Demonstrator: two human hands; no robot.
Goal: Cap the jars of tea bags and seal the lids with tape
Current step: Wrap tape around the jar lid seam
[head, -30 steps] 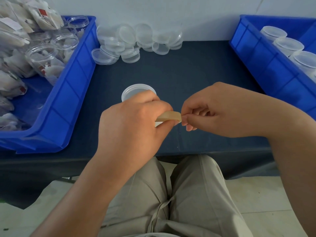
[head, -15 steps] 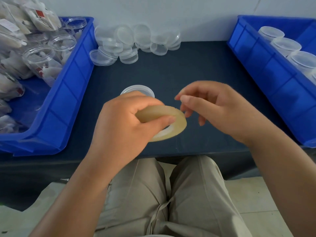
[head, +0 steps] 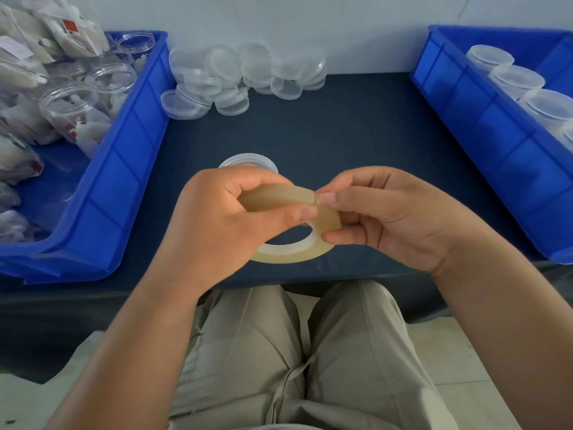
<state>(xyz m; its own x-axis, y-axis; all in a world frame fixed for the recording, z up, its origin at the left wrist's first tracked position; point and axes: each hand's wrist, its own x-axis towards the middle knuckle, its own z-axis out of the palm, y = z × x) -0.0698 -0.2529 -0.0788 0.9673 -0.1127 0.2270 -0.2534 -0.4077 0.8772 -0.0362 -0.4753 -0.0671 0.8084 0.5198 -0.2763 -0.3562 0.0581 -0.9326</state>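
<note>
A roll of clear tape (head: 291, 252) is held above the dark table. My left hand (head: 226, 225) grips the roll, thumb over its outer face. My right hand (head: 384, 215) pinches at the roll's upper rim with thumb and fingertips, its lower finger under the roll's right edge. Just behind my left hand stands a capped clear jar (head: 248, 159), mostly hidden; only its lid shows.
A blue bin (head: 102, 193) on the left holds open jars (head: 111, 79) and tea bags (head: 18, 156). Loose clear lids (head: 235, 79) lie piled at the back by the wall. A blue bin (head: 483, 125) on the right holds capped jars (head: 514, 79). My knees sit below the table's front edge.
My right hand left the roll half a second ago and has come back to pinch at its rim. My left hand has turned the roll so its ring faces up.
</note>
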